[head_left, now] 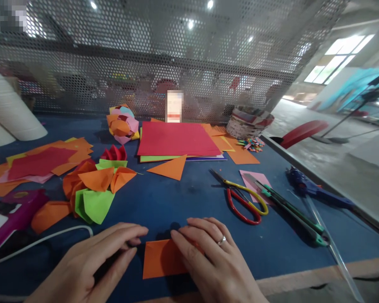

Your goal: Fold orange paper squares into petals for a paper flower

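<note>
An orange piece of paper (161, 259), rectangular and seemingly folded, lies flat on the blue tabletop (173, 202) near the front edge. My right hand (213, 256), with a ring on one finger, rests on its right part with fingers stretched out and hides that end. Just left of the paper is my left hand (104, 256), its thumb and fingers apart with nothing between them. Beyond it sits a cluster of folded orange, green and red paper pieces (94, 202). An orange paper triangle (170, 167) lies further back.
Scissors (246, 198), a green cutter (290, 206) on pink paper, and a blue glue gun (318, 191) with a clear stick lie right. A purple glue gun (15, 219) with a white cord is left. Behind are coloured sheets (177, 141), a paper ball (121, 124) and a woven basket (249, 122).
</note>
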{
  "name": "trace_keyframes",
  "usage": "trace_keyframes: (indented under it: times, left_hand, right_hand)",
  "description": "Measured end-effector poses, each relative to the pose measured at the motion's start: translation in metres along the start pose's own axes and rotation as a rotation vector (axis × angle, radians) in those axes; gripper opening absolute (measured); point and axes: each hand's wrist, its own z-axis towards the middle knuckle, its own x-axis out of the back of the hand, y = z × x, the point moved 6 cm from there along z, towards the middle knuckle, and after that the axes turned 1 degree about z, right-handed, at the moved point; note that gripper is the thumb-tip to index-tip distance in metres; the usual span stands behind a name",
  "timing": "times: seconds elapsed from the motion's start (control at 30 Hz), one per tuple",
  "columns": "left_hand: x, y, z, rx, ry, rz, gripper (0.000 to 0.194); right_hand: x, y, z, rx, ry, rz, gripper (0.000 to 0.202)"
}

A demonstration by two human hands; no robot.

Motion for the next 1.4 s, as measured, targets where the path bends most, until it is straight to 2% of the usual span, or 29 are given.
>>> trace_keyframes:
  times: [0.2, 0.43, 0.67, 0.83, 1.4]
  left_hand:
    - [-0.001, 0.008, 0.017, 0.025, -0.056, -0.163, 0.022]
    - [-0.003, 0.011, 0.026, 0.057, -0.087, -0.267, 0.024]
    - [-0.006, 0.006, 0.018, 0.035, -0.126, -0.228, 0.027]
    - [-0.004, 0.000, 0.013, 0.065, -0.111, -0.184, 0.025]
    - [-0.002, 0.015, 0.027, -0.017, -0.100, -0.200, 0.025]
  right_hand:
    - [0.001, 0.000, -0.001, 0.024, 0.023, 0.016, 0.032]
    - [-0.001, 0.000, -0.002, 0.004, 0.076, 0.035, 0.033]
    - [-0.001, 0.001, -0.001, -0.002, 0.119, 0.024, 0.032]
    - [-0.001, 0.001, -0.001, -0.033, 0.097, 0.034, 0.030]
    - [-0.001, 0.000, -0.002, -0.021, 0.103, 0.031, 0.031]
